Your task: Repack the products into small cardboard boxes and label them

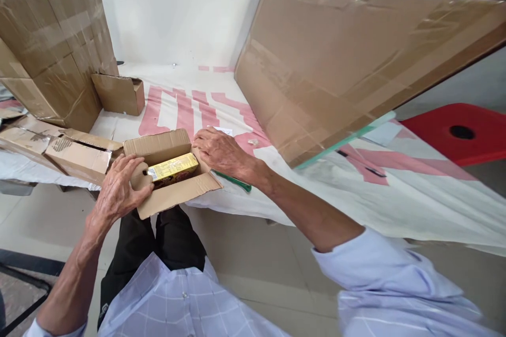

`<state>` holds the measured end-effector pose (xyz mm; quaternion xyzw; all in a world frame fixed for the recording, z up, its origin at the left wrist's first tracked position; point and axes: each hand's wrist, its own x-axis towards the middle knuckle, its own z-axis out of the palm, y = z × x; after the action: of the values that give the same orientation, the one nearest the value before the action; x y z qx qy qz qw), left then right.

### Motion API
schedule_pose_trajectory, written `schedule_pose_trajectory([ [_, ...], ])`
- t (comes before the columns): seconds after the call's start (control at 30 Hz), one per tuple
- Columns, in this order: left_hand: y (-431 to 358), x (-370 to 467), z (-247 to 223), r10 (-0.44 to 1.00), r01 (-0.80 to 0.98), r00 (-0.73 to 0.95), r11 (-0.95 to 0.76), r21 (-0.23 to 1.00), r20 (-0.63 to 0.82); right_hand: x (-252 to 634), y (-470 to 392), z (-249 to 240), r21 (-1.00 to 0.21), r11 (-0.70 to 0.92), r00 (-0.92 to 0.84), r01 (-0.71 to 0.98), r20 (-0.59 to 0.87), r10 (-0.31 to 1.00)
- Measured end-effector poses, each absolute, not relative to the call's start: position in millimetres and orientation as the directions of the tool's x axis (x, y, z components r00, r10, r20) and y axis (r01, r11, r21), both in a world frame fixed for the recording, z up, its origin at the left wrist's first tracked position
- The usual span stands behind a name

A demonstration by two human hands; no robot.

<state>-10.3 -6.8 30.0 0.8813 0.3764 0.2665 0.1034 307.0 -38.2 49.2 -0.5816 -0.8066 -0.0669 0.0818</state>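
Observation:
An opened cardboard box (177,193) sits at the table's front edge with its long flaps spread out. Inside it lies a yellow printed carton (174,167), its dark side partly visible. My left hand (122,184) grips the box's left end, thumb and fingers around the end flap. At the opposite end, my right hand (221,152) has curled fingers pinching the right end flap; part of that flap is hidden by the hand. Just below the right hand, a slim green tool (233,181) rests on the table cover.
Closed cardboard boxes (75,152) line the front edge at left, behind them a tall taped stack (51,52) and a small carton (118,93). A large cardboard sheet (336,63) leans at right. Beyond is a red stool (454,131). A white-and-pink cloth (324,200) covers the table.

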Motion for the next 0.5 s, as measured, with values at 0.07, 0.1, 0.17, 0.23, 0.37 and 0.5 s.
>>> schedule_pose_trajectory([
  [0.07, -6, -8, 34, 0.723, 0.627, 0.588, -0.691, 0.360, 0.363, 309, -39, 44, 0.077, 0.343, -0.352, 0.936, 0.225, 0.909],
  [0.1, -6, -6, 36, 0.731, 0.647, 0.593, -0.682, 0.341, 0.338, 308, -40, 42, 0.106, 0.358, -0.374, 0.927, 0.225, 0.900],
  [0.17, -5, -1, 41, 0.755, 0.698, 0.594, -0.655, 0.289, 0.276, 303, -41, 39, 0.140, 0.392, -0.414, 0.909, 0.192, 0.890],
  [0.23, -5, 6, 45, 0.776, 0.742, 0.584, -0.629, 0.231, 0.238, 296, -42, 40, 0.131, 0.425, -0.440, 0.896, 0.123, 0.889],
  [0.37, -8, 15, 49, 0.769, 0.745, 0.570, -0.632, 0.212, 0.290, 286, -40, 52, 0.067, 0.416, -0.415, 0.907, -0.023, 0.909],
  [0.5, -11, 6, 53, 0.755, 0.689, 0.553, -0.652, 0.316, 0.352, 279, -34, 62, 0.061, 0.406, -0.392, 0.912, -0.160, 0.906],
])
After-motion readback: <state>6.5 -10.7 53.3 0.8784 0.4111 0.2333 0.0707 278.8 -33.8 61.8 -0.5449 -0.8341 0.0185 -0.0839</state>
